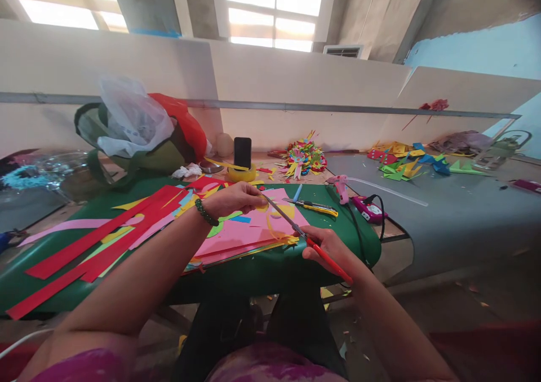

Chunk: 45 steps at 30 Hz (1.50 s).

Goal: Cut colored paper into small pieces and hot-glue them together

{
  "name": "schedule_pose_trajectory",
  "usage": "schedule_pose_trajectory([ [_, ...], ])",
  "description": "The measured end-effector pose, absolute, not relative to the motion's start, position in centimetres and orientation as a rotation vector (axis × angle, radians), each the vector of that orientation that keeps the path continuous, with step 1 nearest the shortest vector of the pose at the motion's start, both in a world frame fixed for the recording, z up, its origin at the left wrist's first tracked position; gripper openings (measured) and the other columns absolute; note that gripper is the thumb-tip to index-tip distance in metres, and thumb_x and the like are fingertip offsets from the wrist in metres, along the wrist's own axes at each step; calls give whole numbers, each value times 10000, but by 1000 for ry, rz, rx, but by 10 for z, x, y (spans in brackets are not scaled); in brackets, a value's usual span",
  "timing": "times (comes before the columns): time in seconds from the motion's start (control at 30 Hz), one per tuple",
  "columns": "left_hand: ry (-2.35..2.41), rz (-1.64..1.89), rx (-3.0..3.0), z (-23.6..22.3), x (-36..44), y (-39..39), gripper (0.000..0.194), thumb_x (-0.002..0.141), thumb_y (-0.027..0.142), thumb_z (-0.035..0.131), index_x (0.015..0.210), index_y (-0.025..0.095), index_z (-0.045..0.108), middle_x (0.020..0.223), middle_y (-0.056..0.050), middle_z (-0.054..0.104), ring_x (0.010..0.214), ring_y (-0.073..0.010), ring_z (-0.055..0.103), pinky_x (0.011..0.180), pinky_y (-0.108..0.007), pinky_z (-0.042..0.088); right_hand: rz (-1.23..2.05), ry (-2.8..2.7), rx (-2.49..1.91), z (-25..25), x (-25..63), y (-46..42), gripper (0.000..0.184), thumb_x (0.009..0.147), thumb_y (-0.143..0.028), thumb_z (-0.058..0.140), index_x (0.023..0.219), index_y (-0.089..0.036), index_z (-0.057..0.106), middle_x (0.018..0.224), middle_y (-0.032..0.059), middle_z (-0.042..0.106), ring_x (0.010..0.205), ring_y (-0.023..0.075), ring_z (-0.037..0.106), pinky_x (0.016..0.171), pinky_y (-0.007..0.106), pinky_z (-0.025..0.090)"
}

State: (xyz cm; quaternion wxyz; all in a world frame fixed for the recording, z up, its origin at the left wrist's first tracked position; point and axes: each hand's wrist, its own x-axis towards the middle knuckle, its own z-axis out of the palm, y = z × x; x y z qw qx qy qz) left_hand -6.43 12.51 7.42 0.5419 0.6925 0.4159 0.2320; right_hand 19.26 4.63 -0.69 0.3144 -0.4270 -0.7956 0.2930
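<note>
My left hand [240, 198], with a dark green beaded bracelet on its wrist, pinches a small piece of yellow paper [264, 204]. Red-handled scissors [324, 256] are gripped in my right hand [328, 245]. Their blades point up and left, with the tips by the yellow paper at my left fingertips. Whether the blades touch the paper I cannot tell. Beneath both hands lies a stack of pink paper sheets [249, 235], with a thin yellow strip curling over it. Long red paper strips [105, 232] are spread to the left on the green table cover [143, 289].
A yellow utility knife [316, 208] and a pink glue gun [340, 188] with its cord lie right of the paper. A phone [242, 153] stands in a tape roll [242, 173] at the back. Further off are paper flowers [305, 158] and a bag [164, 159].
</note>
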Motion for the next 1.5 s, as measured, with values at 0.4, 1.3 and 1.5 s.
schedule_pose_trajectory([
  [0.4,1016,673,1568,68,-66,121,327,587,396,817,692,120,676,591,30,529,534,-62,415,491,-192,334,704,-2015,-1097,-5,203,51,900,754,-894,298,1120,-126,590,692,12,502,592,158,409,566,285,368],
  [1.3,952,448,1793,76,-57,74,216,657,336,736,589,135,692,501,26,541,479,-69,409,459,-197,326,1135,-2145,-1133,6,219,2,886,621,-897,516,1053,-136,655,591,-67,296,521,88,233,421,209,201],
  [1.5,937,452,1789,77,-56,71,217,654,344,741,626,132,706,530,18,570,490,-71,423,460,-193,340,1131,-2101,-1073,-1,219,7,830,617,-891,531,895,-121,662,585,-65,289,527,83,230,437,215,186],
])
